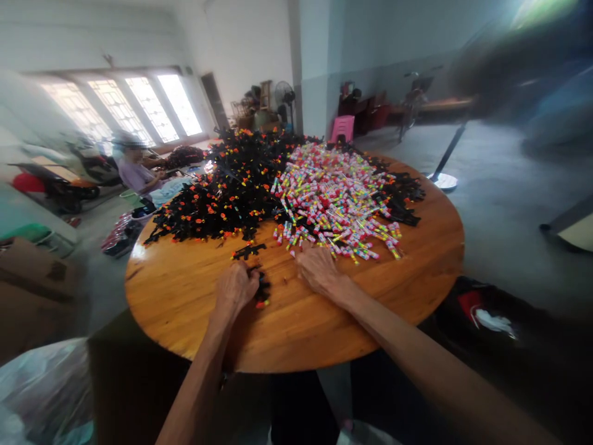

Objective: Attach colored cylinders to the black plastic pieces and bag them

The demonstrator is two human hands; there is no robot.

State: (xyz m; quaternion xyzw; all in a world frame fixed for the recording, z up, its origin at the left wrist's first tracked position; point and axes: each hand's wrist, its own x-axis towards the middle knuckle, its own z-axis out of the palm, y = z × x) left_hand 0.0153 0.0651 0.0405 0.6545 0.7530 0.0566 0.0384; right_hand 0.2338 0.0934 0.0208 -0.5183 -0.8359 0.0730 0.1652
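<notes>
My left hand (pixel 235 289) is closed round a small black toy gun (pixel 263 289) with an orange-and-yellow tip, low over the round wooden table (pixel 296 334). Just beyond that hand lies another black toy gun (pixel 250 250). At the near edge of a heap of small colourful tubes (pixel 333 191), my right hand (pixel 319 269) has its fingers curled down. A pale bit shows by its fingertips, too small to name. To the left of the tubes is a large pile of black toy guns (pixel 222 191) with orange tips.
Beyond the table stand a pink stool (pixel 343 128) and a fan (pixel 284 96). A person (pixel 134 167) sits at the left by the windows. Cardboard boxes (pixel 37 296) are at the left, and a dark bag (pixel 491 315) lies at the lower right.
</notes>
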